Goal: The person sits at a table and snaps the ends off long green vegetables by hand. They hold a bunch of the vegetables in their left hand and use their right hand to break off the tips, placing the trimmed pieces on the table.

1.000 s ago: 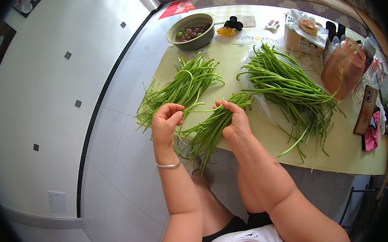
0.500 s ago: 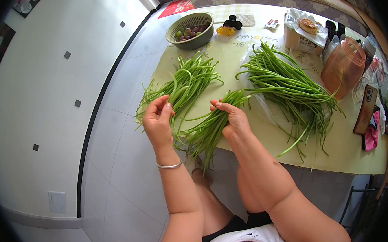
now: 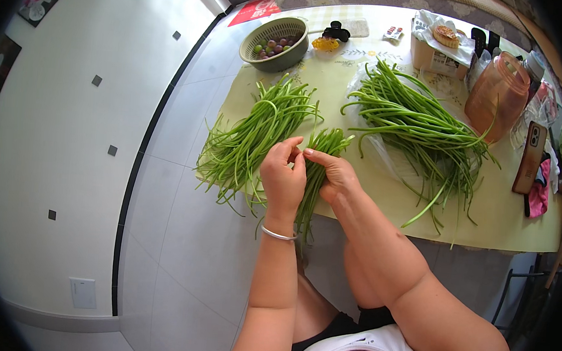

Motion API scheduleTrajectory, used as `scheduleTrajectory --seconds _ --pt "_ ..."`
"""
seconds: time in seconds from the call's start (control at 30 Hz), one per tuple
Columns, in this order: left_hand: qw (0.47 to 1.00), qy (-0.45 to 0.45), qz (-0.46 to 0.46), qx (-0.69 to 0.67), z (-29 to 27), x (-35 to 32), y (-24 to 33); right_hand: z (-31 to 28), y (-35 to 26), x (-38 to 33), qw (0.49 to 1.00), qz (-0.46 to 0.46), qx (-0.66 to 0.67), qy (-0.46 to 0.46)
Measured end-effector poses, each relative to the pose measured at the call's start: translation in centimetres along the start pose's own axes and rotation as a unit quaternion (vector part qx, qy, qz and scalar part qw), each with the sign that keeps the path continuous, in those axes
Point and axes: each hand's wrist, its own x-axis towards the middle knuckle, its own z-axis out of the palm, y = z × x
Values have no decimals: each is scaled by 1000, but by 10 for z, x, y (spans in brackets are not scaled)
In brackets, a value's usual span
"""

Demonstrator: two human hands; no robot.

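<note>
My right hand (image 3: 337,178) is closed around a bunch of long green vegetable stems (image 3: 327,141), their lower ends hanging past the table's front edge. Right beside it, my left hand (image 3: 283,179), with a silver bangle on the wrist, has its fingertips pinched together by the right thumb and forefinger. What the left fingers hold, if anything, is too small to make out. A loose heap of the same stems (image 3: 258,131) lies left of my hands. A larger pile of stems (image 3: 415,123) rests on a clear plastic bag (image 3: 386,155) to the right.
Toward the back left stands a green colander (image 3: 250,51) with grapes (image 3: 273,47), next to a black hair claw (image 3: 336,31) and a yellow item (image 3: 325,44). A box with a pastry (image 3: 446,36), a pink translucent jar (image 3: 498,96) and a phone (image 3: 530,157) line the right side.
My left hand has moved right, from over the left heap to the right hand's fingertips. The right hand with its bunch stays nearly in place, the bunch now hanging more upright.
</note>
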Motion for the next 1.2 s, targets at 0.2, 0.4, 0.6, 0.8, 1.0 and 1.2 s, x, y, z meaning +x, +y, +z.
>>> scheduleTrajectory --seconds 0.2,0.4,0.6,0.8,1.0,1.2 --pt "998 -24 -52 -32 -15 4 -1 -8 4 9 998 -21 38 47" --pt "974 -169 -126 -82 -62 9 -13 4 -5 -5 997 -15 79 10" --pt "967 -191 -156 -69 -64 6 -19 8 -6 -10 998 -15 57 35" --pt "976 27 11 215 -43 10 -56 2 -1 -2 997 -21 58 48" --pt "979 -4 -39 202 -28 10 -75 3 -2 -2 998 -11 51 23" --pt "986 99 -78 110 -27 12 -64 -1 -3 1 998 -1 59 28"
